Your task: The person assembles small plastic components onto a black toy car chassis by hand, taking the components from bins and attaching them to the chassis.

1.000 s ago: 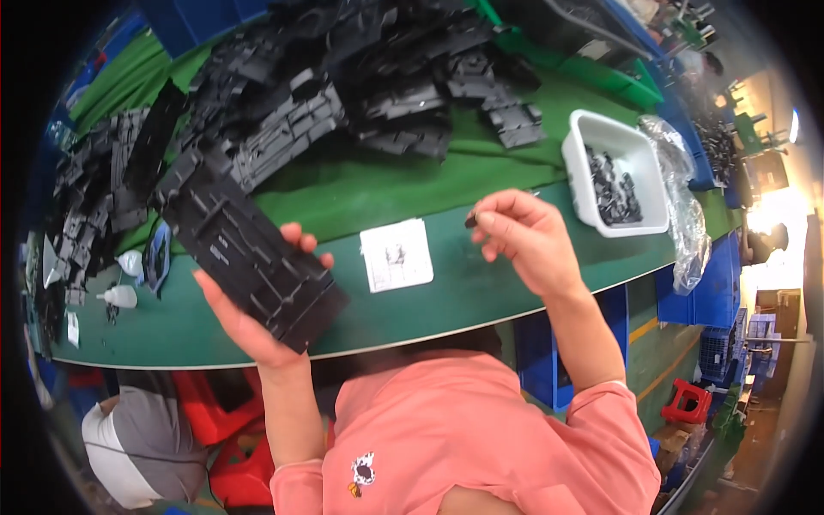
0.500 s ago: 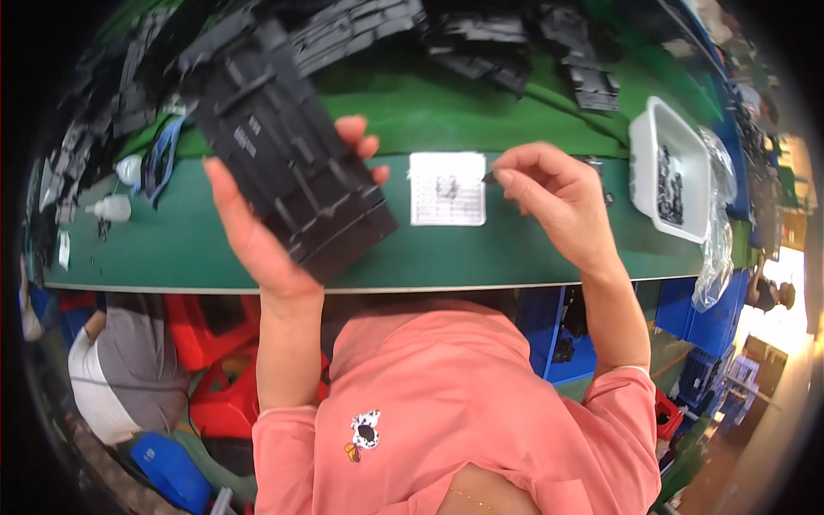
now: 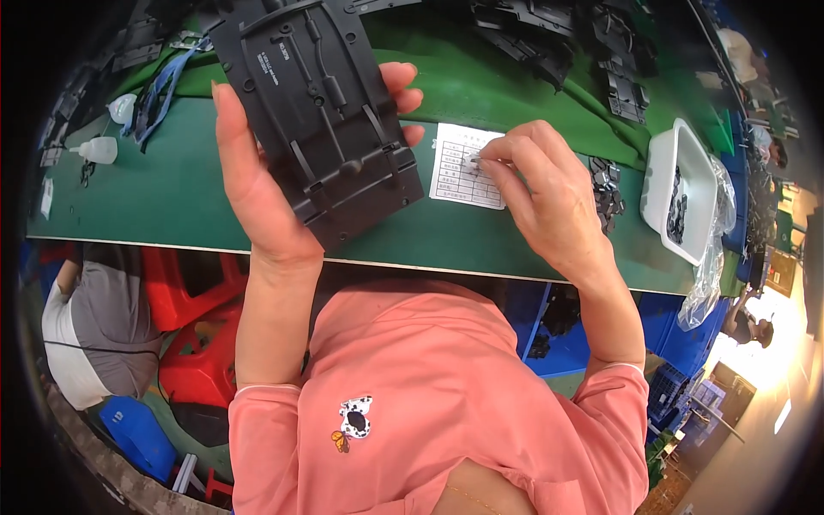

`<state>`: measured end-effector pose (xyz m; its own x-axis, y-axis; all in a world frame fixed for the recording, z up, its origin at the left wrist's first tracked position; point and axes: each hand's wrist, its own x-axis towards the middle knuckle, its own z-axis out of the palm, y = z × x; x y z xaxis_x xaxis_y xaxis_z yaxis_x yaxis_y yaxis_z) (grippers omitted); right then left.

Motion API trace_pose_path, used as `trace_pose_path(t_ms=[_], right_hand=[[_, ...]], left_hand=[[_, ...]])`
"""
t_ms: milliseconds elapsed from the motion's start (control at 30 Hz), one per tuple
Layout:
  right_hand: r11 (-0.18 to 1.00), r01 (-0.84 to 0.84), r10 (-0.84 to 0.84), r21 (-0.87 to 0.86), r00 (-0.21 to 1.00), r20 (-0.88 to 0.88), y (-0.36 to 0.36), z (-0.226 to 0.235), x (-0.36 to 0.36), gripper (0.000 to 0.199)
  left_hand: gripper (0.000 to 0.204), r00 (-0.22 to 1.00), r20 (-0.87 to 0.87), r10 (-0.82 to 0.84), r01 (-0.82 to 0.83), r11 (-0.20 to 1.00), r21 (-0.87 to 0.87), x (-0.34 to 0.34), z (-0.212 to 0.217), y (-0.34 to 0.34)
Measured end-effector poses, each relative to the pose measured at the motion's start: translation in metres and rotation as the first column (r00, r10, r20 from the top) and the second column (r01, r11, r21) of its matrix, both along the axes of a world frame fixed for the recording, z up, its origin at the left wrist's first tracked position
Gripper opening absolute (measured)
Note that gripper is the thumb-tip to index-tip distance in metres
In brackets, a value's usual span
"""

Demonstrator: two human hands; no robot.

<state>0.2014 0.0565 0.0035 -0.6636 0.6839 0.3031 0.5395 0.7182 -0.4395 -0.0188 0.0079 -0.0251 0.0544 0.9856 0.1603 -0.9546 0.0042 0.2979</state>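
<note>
A long black molded plastic panel (image 3: 330, 112) with ribs and raised bosses is tilted up in my left hand (image 3: 262, 184). The thumb wraps its left edge and the fingertips show along its right edge. My right hand (image 3: 554, 197) is over a white printed form (image 3: 459, 184) on the bench, thumb and forefinger pinched together. At those fingertips lie a few tiny greyish pieces (image 3: 471, 161) on the paper. Whether one of them is between the fingers is too small to make out.
Small black parts (image 3: 606, 193) are heaped right of my right hand. A white bin (image 3: 665, 180) with black pieces stands beyond, beside clear plastic wrap (image 3: 708, 275). More black panels (image 3: 524, 43) lie on green cloth (image 3: 455, 86). A squeeze bottle (image 3: 97, 150) is at left.
The panel has turned more upright and risen slightly in view with my left hand. My right hand, which held a small dark piece beside the form, has moved left onto the paper.
</note>
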Motion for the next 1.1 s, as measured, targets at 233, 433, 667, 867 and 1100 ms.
trace_pose_path(t_ms=[233, 433, 667, 867, 1100], right_hand=[[1.000, 0.000, -0.001, 0.021, 0.999, 0.053, 0.001, -0.005, 0.002, 0.010], [0.977, 0.112, -0.129, -0.183, 0.988, -0.088, -0.002, 0.007, 0.005, 0.009], [0.938, 0.167, -0.203, -0.303, 0.975, -0.091, -0.004, 0.002, 0.007, 0.009], [0.954, 0.154, -0.194, -0.257, 0.971, -0.139, -0.004, -0.008, 0.005, 0.009], [0.940, 0.193, -0.239, -0.280, 0.961, -0.137, -0.005, -0.014, 0.004, 0.010]], left_hand=[[0.081, 1.000, 0.002, -0.006, 0.006, 1.000, -0.007, 0.002, -0.001, 0.002], [0.081, 1.000, -0.012, -0.009, 0.009, 1.000, -0.018, 0.000, -0.001, 0.001], [0.081, 1.000, -0.015, -0.010, 0.010, 1.000, -0.003, 0.000, -0.002, 0.002], [0.081, 1.000, -0.012, -0.010, 0.011, 1.000, 0.005, -0.001, -0.002, 0.002], [0.081, 1.000, -0.021, -0.006, 0.006, 1.000, 0.001, -0.001, -0.002, 0.002]])
